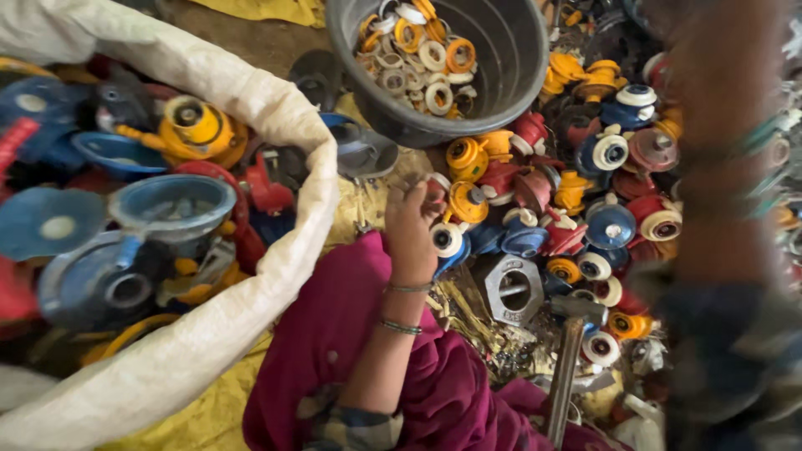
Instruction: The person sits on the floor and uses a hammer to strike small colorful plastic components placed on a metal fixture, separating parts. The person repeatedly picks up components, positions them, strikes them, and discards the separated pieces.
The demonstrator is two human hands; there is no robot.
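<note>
Blurred right hand (718, 167) — left hand (411, 219) grips upright yellow part (464, 203)

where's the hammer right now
In the head view the hammer lies at the lower right, head up beside the grey hexagonal metal block, its handle running down past the magenta cloth, right of the left hand.

A black bucket (501, 75) of rings is sitting at twelve o'clock, a white sack (276, 117) bulging at nine, a hammer (568, 351) lying at five.

Yellow tarp (209, 418) on ground, dim daylight
</note>
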